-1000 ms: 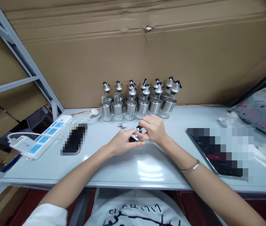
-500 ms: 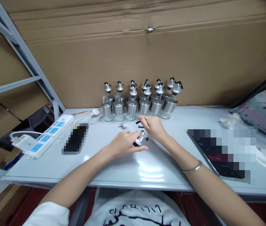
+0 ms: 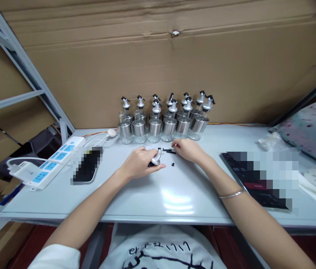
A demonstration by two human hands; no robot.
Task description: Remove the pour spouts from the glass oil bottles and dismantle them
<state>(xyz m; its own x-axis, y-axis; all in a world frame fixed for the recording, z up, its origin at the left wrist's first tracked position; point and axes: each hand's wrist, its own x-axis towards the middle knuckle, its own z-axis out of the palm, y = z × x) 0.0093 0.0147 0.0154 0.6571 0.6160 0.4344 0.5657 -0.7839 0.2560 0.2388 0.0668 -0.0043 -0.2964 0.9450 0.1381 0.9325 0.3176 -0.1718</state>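
My left hand (image 3: 139, 162) is closed around a silver pour spout (image 3: 156, 160) with a black base, its nozzle tilted up between thumb and fingers. My right hand (image 3: 187, 150) rests low over the table with curled fingers, right beside several thin black levers (image 3: 169, 151); whatever its fingertips pinch is hidden. A small black cap (image 3: 173, 164) lies on the table between the hands. Behind my left hand, another silver spout piece (image 3: 145, 146) barely shows. Glass bottles with steel sleeves (image 3: 155, 127) stand in two rows beyond; most carry silver spouts with black levers, and two front-left ones have bare necks.
On the left are a white power strip (image 3: 54, 160) with cables and a blurred phone (image 3: 87, 166). A tablet (image 3: 247, 175), partly pixelated, lies on the right near a crumpled plastic bag (image 3: 272, 142) and patterned cloth (image 3: 309, 127). Cardboard (image 3: 146, 63) walls off the back.
My left hand has shifted slightly left with the spout. My right hand has moved a little right and down, away from the spout, to the black levers. The small cap now shows apart from the spout.
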